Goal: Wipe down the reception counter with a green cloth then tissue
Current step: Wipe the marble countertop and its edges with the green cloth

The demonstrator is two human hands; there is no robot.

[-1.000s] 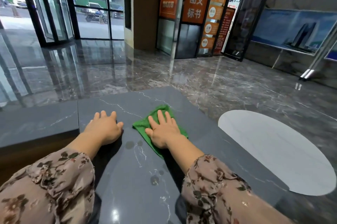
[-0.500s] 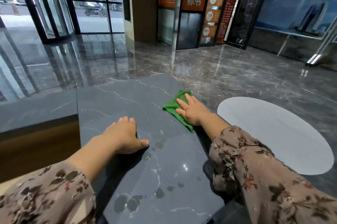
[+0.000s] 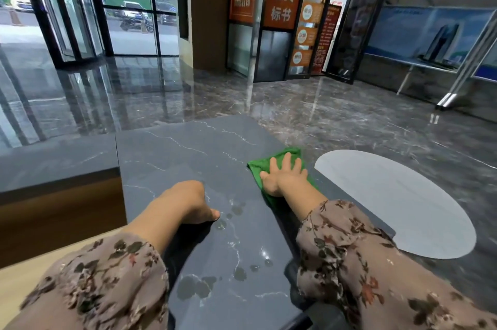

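Our right hand (image 3: pixel 286 175) presses flat, fingers spread, on the one green cloth (image 3: pixel 259 168), which lies at the right edge of the counter (image 3: pixel 174 157), just short of its far corner. Bare slab stretches left of the cloth and on to the far edge. Our left hand (image 3: pixel 188 202) rests mid-slab, gripping nothing, thumb touching the stone. Two clusters of wet marks (image 3: pixel 235 211) lie nearer us.

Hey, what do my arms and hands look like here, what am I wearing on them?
The left hand and right hand are bare: no gloves, rings or watch in view. The left sleeve and right sleeve are loose, dusty-pink fabric printed with dark leaves and reddish flowers, gathered at the cuffs.
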